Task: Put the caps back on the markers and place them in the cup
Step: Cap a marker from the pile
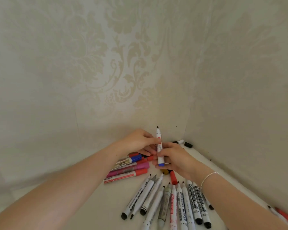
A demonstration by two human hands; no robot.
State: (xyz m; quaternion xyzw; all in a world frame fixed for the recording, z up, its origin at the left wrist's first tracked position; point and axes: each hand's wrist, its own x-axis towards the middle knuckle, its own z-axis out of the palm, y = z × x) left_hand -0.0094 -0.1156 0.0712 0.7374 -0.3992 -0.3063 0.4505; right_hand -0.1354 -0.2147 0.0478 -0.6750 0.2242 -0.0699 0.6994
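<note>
While both hands meet over a corner tabletop (93,205), a person holds one uncapped marker (160,146) upright, its dark tip pointing up and its blue end down. The right hand (175,159) has its grip curled round the lower barrel; the left hand (140,141) pinches the barrel just above it. No cap is seen in either hand, and no cup is in view. Below lies a fan of uncapped markers (173,201), tips toward the hands, and to the left a capped bunch (130,168) in red, pink and blue. A loose red cap (173,177) lies near the right wrist; two dark caps (188,144) sit in the far corner. Such a marker looks light, stiff and smooth, likely to roll once set down. Mid-barrel seems the safest hold, clear of the inky tip, leaving the top free for a cap to be pressed on.
</note>
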